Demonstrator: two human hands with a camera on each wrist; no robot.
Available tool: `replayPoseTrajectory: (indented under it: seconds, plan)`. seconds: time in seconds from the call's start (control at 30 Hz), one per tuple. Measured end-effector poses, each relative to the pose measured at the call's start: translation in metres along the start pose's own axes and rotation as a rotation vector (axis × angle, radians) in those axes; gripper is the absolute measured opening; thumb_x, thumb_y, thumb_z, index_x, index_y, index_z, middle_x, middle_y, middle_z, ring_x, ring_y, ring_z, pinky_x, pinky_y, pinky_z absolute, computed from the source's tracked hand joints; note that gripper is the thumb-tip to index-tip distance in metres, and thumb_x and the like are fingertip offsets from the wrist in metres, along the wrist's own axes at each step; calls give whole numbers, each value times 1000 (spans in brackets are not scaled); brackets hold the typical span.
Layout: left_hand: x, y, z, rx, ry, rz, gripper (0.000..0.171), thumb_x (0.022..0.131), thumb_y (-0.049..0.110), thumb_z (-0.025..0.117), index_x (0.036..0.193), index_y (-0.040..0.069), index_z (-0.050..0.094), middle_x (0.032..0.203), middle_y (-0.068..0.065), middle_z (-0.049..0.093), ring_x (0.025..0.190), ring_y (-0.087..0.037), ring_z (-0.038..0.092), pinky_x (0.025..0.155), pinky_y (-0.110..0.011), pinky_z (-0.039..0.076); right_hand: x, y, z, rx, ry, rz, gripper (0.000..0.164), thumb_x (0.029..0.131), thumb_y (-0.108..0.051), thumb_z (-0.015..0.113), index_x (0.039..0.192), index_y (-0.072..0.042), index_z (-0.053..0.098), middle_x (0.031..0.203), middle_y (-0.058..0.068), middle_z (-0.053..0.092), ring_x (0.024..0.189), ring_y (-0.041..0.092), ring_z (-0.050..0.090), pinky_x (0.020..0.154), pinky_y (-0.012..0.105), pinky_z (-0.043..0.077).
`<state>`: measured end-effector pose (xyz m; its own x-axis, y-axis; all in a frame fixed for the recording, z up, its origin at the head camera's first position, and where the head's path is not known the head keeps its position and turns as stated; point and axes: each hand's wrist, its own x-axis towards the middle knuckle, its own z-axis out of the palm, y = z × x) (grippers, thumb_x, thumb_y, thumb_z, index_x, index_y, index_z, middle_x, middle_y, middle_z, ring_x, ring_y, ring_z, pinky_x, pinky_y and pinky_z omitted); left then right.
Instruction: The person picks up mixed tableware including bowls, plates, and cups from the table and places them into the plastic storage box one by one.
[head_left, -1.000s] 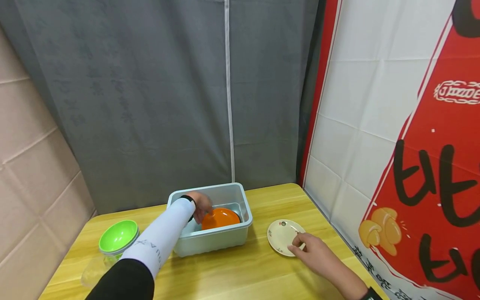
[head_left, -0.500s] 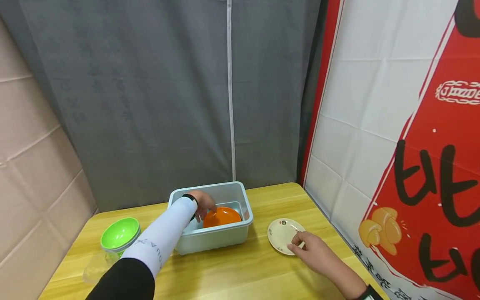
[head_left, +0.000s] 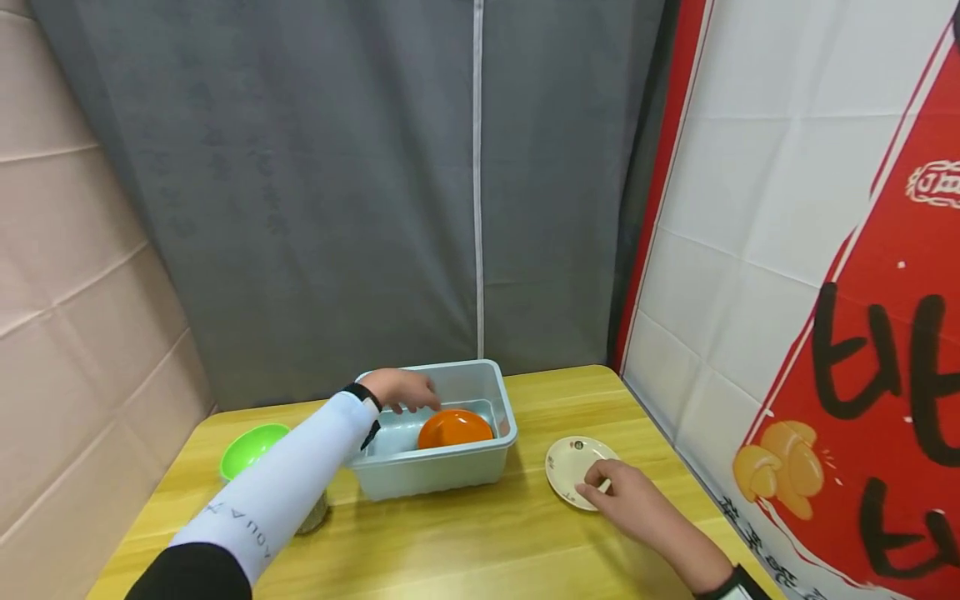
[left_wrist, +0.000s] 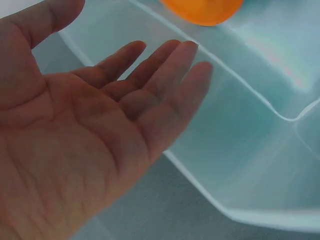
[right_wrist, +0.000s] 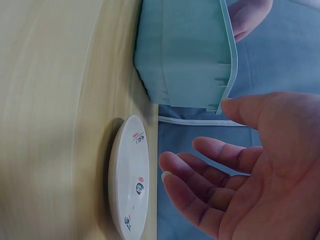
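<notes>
My left hand (head_left: 405, 389) is over the left part of a pale blue-green plastic bin (head_left: 431, 481). In the left wrist view its palm shows bare and the fingers are relaxed, holding nothing. An orange bowl (head_left: 454, 428) lies inside the bin, just right of those fingertips. Over the near edge of a small cream plate (head_left: 564, 473) with a floral pattern hovers my right hand (head_left: 626, 500). Its fingers are loosely bent with nothing between them, as the right wrist view (right_wrist: 250, 170) shows, and the plate lies flat on the table.
A bright green bowl (head_left: 251, 450) sits at the table's left, partly behind the left sleeve. Below that forearm, the base of another object (head_left: 313, 515) peeks out. A grey curtain (head_left: 337, 208) hangs behind the wooden table (head_left: 420, 542), and a printed banner (head_left: 862, 375) borders the right.
My left hand has lifted away from the orange bowl, up toward the bin's rim. The orange bowl stays in the bin. My right hand keeps its place over the plate; the view has shifted slightly.
</notes>
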<state>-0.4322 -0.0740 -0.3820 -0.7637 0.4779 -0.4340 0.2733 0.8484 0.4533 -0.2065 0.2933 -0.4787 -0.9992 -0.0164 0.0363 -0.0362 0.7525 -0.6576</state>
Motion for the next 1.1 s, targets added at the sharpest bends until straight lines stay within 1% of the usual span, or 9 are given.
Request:
replayPoseTrajectory:
  seconds: [0.07, 0.17, 0.27, 0.33, 0.57, 0.73, 0.87, 1.0, 1.1]
  plan:
    - [-11, -3, -2, 26, 40, 49, 38, 106, 37, 72, 133, 11, 74, 120, -5, 73, 109, -25, 68, 99, -48, 61, 1, -1, 1, 0, -1, -6, 15, 103, -28, 82, 97, -17, 73, 97, -4, 70, 75, 13, 58, 67, 31, 50]
    - [-31, -8, -5, 55, 135, 118, 38, 107, 35, 70, 136, 10, 74, 126, -5, 73, 110, -23, 67, 98, -47, 59, 4, -2, 1, -5, 1, -14, 15, 103, -27, 82, 97, -16, 73, 96, -5, 70, 75, 13, 57, 67, 31, 50]
    - [-57, -13, -5, 26, 232, 172, 41, 108, 34, 70, 138, 6, 72, 131, -7, 73, 113, -24, 68, 99, -47, 59, 7, -3, 2, -7, 2, -15, 14, 103, -27, 82, 98, -17, 74, 97, -6, 71, 76, 13, 58, 69, 32, 50]
    - [-75, -18, -4, -18, 275, 195, 41, 109, 33, 69, 138, 3, 71, 130, -10, 73, 114, -26, 68, 99, -48, 59, 8, -4, 3, -5, -5, -19, 15, 103, -28, 82, 98, -16, 74, 97, -6, 71, 77, 13, 58, 70, 32, 51]
    - [-142, -36, 8, -111, 448, 191, 29, 110, 31, 69, 129, 9, 73, 121, -6, 72, 113, -29, 68, 95, -49, 59, 11, -7, 5, -2, -24, -53, 15, 102, -28, 82, 97, -16, 74, 96, -6, 71, 74, 13, 57, 67, 30, 49]
    - [-178, -48, 24, -152, 545, 179, 22, 110, 28, 70, 122, 10, 74, 116, -4, 73, 106, -25, 69, 87, -44, 59, 18, -10, 5, -13, -32, -60, 15, 103, -27, 82, 97, -16, 74, 94, -5, 70, 72, 13, 57, 65, 30, 49]
    - [-193, -61, 43, -226, 608, 143, 21, 109, 25, 72, 120, 7, 74, 111, -4, 74, 99, -21, 69, 78, -37, 59, 22, -13, 6, -31, -44, -54, 15, 103, -28, 81, 98, -16, 75, 97, -5, 70, 74, 13, 58, 67, 32, 51]
    - [-197, -73, 68, -307, 636, 126, 17, 108, 20, 74, 116, 6, 74, 104, -3, 74, 90, -18, 66, 73, -32, 56, 21, -13, 6, -27, -49, -37, 14, 103, -27, 81, 99, -15, 75, 99, -4, 71, 78, 13, 60, 70, 33, 53]
    - [-197, -85, 88, -354, 628, 116, 16, 107, 19, 75, 115, 5, 75, 102, -2, 73, 88, -17, 64, 74, -30, 55, 23, -15, 7, -10, -55, -43, 14, 103, -26, 81, 100, -14, 75, 99, -3, 72, 79, 13, 62, 72, 34, 54]
